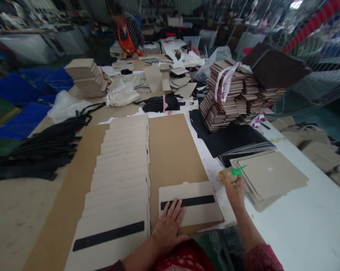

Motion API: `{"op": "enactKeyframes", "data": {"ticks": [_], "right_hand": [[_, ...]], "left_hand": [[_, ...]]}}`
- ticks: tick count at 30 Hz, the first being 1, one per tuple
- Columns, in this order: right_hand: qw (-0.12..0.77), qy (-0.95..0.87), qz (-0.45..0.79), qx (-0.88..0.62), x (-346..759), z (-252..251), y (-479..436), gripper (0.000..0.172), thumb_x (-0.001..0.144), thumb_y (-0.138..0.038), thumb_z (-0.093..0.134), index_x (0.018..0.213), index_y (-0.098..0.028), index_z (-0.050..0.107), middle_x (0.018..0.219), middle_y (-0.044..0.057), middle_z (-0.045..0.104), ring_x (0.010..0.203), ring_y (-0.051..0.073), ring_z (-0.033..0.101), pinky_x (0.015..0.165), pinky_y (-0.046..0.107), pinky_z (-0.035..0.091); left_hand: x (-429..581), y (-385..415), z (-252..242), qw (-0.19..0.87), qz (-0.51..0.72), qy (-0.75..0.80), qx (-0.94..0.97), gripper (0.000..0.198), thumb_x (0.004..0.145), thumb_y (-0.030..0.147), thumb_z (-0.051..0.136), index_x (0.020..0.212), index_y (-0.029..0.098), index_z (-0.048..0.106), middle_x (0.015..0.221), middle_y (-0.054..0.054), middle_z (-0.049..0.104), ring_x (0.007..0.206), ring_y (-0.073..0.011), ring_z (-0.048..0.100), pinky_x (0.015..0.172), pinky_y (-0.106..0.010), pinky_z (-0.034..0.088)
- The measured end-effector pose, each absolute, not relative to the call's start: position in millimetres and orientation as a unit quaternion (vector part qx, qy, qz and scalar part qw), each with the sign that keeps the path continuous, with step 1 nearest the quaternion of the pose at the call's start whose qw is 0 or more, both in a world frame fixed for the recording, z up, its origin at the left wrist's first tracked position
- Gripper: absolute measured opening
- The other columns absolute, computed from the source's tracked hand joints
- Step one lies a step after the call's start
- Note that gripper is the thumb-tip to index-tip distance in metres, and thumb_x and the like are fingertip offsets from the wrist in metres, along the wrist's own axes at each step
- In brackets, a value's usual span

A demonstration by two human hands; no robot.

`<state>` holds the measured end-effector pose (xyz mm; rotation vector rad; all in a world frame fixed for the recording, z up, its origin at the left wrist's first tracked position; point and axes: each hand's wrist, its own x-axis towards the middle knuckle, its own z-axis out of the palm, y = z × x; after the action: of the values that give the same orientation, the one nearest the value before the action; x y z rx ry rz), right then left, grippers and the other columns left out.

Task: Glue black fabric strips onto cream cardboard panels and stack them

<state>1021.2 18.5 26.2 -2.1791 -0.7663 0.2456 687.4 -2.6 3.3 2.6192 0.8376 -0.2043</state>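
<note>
My left hand (168, 224) lies flat and open on a beige card panel (198, 210), fingers touching its black strip (192, 201). My right hand (235, 189) is closed around a small glue bottle with a green nozzle (234, 172), just right of that panel and at the edge of a stack of beige panels (274, 178). To the left, a long overlapping row of beige panels (120, 169) runs up a brown board (172, 150); the nearest one carries a black strip (108, 235).
Black sheets (234, 141) and tall stacks of brown-edged boards (232, 96) sit behind the right hand. Black straps (40, 150) are heaped at the left. Another person in an orange apron (127, 34) works at the far end. Blue crates (17, 94) stand left of the table.
</note>
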Motion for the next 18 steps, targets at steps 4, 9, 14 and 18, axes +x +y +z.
{"op": "enactKeyframes", "data": {"ticks": [4, 9, 14, 18], "right_hand": [[0.409, -0.313, 0.241, -0.823, 1021, 61, -15, 0.055, 0.066, -0.052, 0.071, 0.107, -0.017, 0.061, 0.087, 0.007, 0.067, 0.078, 0.026, 0.061, 0.070, 0.037, 0.048], [0.429, -0.225, 0.426, -0.764, 996, 65, -57, 0.062, 0.064, -0.052, 0.074, 0.114, -0.018, 0.059, 0.085, 0.005, 0.069, 0.078, 0.025, 0.065, 0.069, 0.036, 0.051], [0.427, -0.165, 0.451, -0.766, 967, 59, -76, 0.081, 0.060, -0.055, 0.076, 0.128, -0.021, 0.046, 0.090, 0.004, 0.068, 0.077, 0.024, 0.066, 0.068, 0.037, 0.053], [0.403, -0.165, 0.468, -0.769, 965, 59, -77, 0.068, 0.061, -0.056, 0.076, 0.114, -0.023, 0.051, 0.087, 0.002, 0.066, 0.078, 0.024, 0.066, 0.066, 0.035, 0.052]], "left_hand": [[686, -5, 9, 0.186, -0.067, 0.299, 0.934, 0.092, 0.084, 0.080, 0.031, 0.154, 0.025, 0.006, 0.162, -0.012, 0.003, 0.149, -0.0346, 0.006, 0.119, -0.056, 0.011], [682, -20, 7, 0.133, -0.044, 0.374, 0.917, 0.087, 0.086, 0.071, 0.043, 0.154, 0.029, 0.007, 0.163, -0.008, 0.005, 0.149, -0.0353, 0.007, 0.117, -0.059, 0.014], [680, -23, -5, 0.105, -0.064, 0.444, 0.887, 0.087, 0.086, 0.061, 0.052, 0.154, 0.026, 0.011, 0.162, -0.010, 0.004, 0.149, -0.0350, 0.006, 0.118, -0.059, 0.014], [683, -16, -10, 0.108, -0.073, 0.464, 0.876, 0.091, 0.083, 0.064, 0.053, 0.153, 0.020, 0.016, 0.162, -0.014, 0.005, 0.148, -0.0382, 0.005, 0.117, -0.060, 0.016]]}}
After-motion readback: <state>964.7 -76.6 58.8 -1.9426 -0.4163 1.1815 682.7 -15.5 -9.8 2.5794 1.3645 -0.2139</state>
